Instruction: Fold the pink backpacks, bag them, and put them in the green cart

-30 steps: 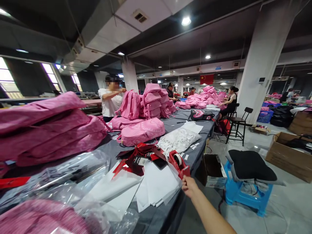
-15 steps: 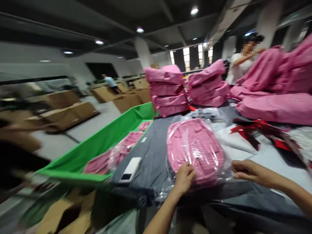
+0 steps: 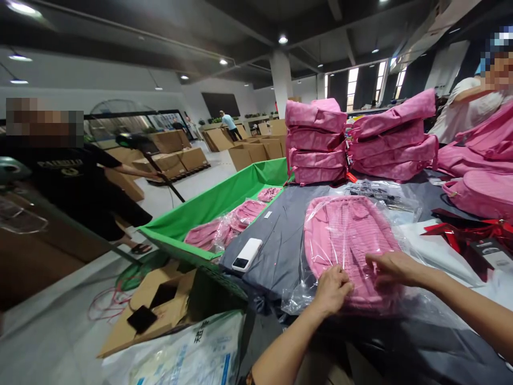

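Observation:
A pink backpack in a clear plastic bag lies flat on the grey table in front of me. My left hand rests on its near edge with the fingers curled, pinching the plastic. My right hand lies on the bag beside it, fingers bent and pressing on the plastic near the bottom end. Both forearms reach in from the lower right.
A white phone lies near the table's left edge. A green bin holds bagged pink backpacks. Stacks of pink backpacks stand behind. Red tags lie at right. Cardboard boxes sit on the floor; people stand at left and far right.
The view swung left from the tape dispenser end of the table to the bagged backpack. Both hands came onto the bag and have drawn closer together on its near end.

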`<state>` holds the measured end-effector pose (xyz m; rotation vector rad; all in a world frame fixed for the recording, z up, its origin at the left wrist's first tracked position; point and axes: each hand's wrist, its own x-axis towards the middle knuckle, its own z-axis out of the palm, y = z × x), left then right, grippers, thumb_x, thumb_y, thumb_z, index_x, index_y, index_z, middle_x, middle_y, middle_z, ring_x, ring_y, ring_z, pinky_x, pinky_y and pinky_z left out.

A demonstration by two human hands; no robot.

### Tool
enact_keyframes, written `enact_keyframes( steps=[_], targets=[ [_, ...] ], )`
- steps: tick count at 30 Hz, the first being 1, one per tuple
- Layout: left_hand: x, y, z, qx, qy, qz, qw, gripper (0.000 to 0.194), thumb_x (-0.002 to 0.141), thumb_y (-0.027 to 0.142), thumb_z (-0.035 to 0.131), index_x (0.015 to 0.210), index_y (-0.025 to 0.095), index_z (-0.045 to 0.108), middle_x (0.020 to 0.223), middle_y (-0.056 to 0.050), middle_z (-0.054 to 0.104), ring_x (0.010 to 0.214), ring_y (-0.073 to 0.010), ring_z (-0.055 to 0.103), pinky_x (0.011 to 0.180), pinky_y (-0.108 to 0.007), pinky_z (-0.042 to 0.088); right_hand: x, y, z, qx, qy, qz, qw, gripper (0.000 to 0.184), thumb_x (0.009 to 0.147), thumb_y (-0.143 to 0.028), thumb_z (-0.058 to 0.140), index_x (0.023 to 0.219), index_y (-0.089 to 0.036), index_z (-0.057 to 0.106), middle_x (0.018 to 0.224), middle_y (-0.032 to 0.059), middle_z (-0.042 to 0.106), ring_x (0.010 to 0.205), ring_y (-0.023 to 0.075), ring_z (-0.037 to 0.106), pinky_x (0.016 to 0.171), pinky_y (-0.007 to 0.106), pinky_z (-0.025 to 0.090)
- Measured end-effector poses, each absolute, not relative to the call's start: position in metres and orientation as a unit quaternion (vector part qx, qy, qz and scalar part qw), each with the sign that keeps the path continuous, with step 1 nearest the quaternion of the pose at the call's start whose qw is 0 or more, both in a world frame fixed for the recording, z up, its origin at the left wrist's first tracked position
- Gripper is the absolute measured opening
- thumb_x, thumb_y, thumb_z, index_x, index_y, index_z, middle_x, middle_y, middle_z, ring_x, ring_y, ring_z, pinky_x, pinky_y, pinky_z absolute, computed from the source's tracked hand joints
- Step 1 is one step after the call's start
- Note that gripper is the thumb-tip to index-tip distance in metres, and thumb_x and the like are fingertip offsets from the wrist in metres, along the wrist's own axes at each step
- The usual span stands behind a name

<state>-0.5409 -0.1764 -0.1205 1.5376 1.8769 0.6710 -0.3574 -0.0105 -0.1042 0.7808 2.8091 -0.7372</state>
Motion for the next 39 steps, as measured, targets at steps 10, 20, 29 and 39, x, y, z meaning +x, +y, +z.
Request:
enact_keyframes(
  steps=[10, 20, 29, 39],
  targets=[
    [-0.541, -0.174, -0.128, 0.594, 0.707, 0.25, 0.292, 0.023, 0.086, 0.02, 0.064, 0.063, 0.02, 0.061, 0.086, 0.0, 0.059, 0.088, -0.0174, 0.057, 0.084, -0.03, 0.043, -0.322, -0.039, -0.106, 0.336, 0.899, -0.275, -0.049, 0.029, 0.083, -0.05, 0.06, 0.077, -0.025, 0.046, 0.068, -0.0012, 0.058, 0.061, 0.0168, 0.05, 0.06, 0.029, 0.031],
    [-0.578, -0.217, -0.099, 0.75, 0.615, 0.203, 0.132, 0.023, 0.084, 0.039, 0.081, 0.093, 0.021, 0.07, 0.14, -0.007, 0.061, 0.139, -0.0283, 0.043, 0.117, -0.049, 0.028, -0.341, -0.035, -0.134, 0.297, 0.909, -0.288, 0.045, 0.044, 0.076, -0.065, 0.067, 0.075, -0.025, 0.05, 0.075, 0.0028, 0.066, 0.068, 0.0225, 0.059, 0.061, 0.031, 0.027],
    [-0.602, -0.206, -0.12, 0.741, 0.655, 0.117, 0.094, 0.013, 0.102, 0.025, 0.056, 0.1, 0.018, 0.067, 0.114, -0.007, 0.071, 0.105, -0.0185, 0.065, 0.094, -0.035, 0.044, -0.334, -0.04, -0.142, 0.309, 0.904, -0.294, 0.018, 0.048, 0.076, -0.071, 0.062, 0.075, -0.025, 0.048, 0.076, 0.0033, 0.065, 0.07, 0.024, 0.06, 0.062, 0.032, 0.029],
    [-0.604, -0.224, -0.113, 0.727, 0.623, 0.235, 0.168, 0.027, 0.088, 0.043, 0.076, 0.094, 0.02, 0.064, 0.121, -0.008, 0.07, 0.119, -0.0222, 0.061, 0.103, -0.037, 0.042, -0.333, -0.041, -0.137, 0.314, 0.901, -0.298, 0.025, 0.049, 0.073, -0.072, 0.063, 0.074, -0.025, 0.049, 0.074, 0.0027, 0.065, 0.068, 0.0228, 0.059, 0.062, 0.032, 0.03]
  ],
)
